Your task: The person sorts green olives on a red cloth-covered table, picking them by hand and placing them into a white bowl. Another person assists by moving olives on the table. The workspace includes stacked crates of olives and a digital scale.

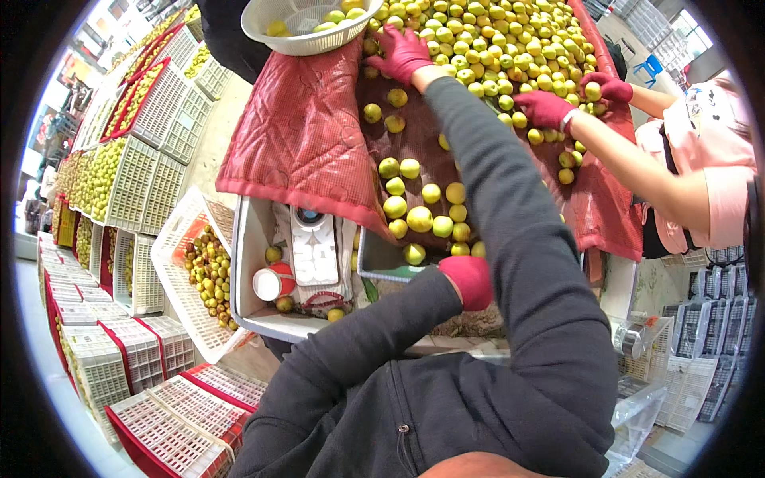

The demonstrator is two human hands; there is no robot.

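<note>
My right hand (401, 57), in a dark red glove, reaches across to the upper left of the sorting surface. Its fingers are spread at the edge of a heap of round yellow-green fruits (508, 42), just below a white plastic colander (311, 45) holding some of the same fruits. My left hand (469, 282), gloved alike, is low near my body beside the rim of a grey tray (388, 272); its fingers are hidden. Several loose fruits (419, 219) lie on the dark red cloth between my hands. A red quilted cover (299, 131) drapes over the left side.
A white-cased phone (315, 251) and a paper cup (272, 284) are in the compartment at left. A tilted white crate (179, 269) holds browner fruits. Stacked crates (170, 113) stand further left. At right, a person's gloved hands (547, 109) are among the fruits, one holding a fruit.
</note>
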